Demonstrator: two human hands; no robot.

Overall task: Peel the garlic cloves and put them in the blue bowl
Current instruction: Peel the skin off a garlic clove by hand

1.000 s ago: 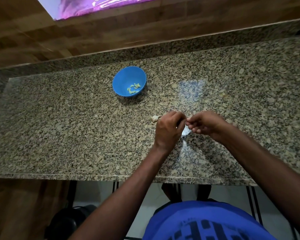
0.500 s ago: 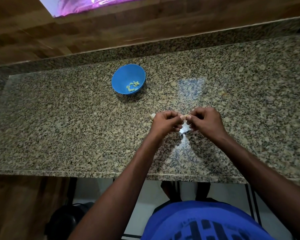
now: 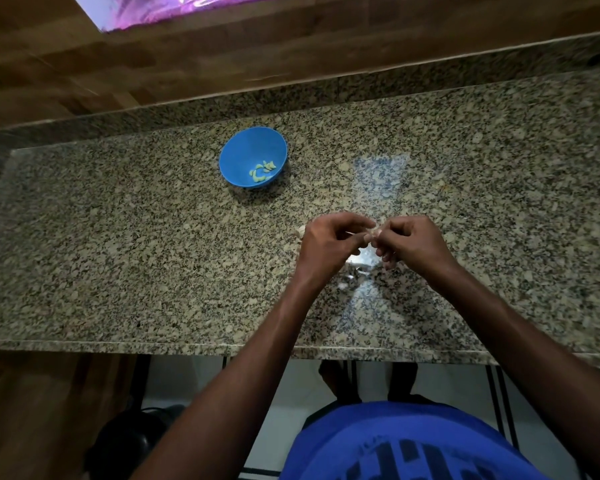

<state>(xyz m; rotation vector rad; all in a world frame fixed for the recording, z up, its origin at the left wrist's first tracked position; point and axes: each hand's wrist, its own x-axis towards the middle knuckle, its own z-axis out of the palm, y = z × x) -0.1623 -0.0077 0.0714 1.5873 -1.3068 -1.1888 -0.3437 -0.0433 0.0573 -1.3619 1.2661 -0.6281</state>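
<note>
The granite counter [image 3: 118,265] runs bare across its left stretch, its near edge straight and its far side meeting a low granite upstand below a wooden wall [image 3: 222,60]. Far of centre sits the blue bowl [image 3: 243,150], holding several peeled pale cloves [image 3: 263,173] at its bottom. Near and right of it, the left hand [image 3: 326,247] and right hand [image 3: 413,244] meet above the counter, fingertips curled and pinching one garlic clove [image 3: 374,233] between them. White skin scraps [image 3: 361,260] lie beneath. The blue shirt [image 3: 395,445] bears print too cropped to read.
</note>
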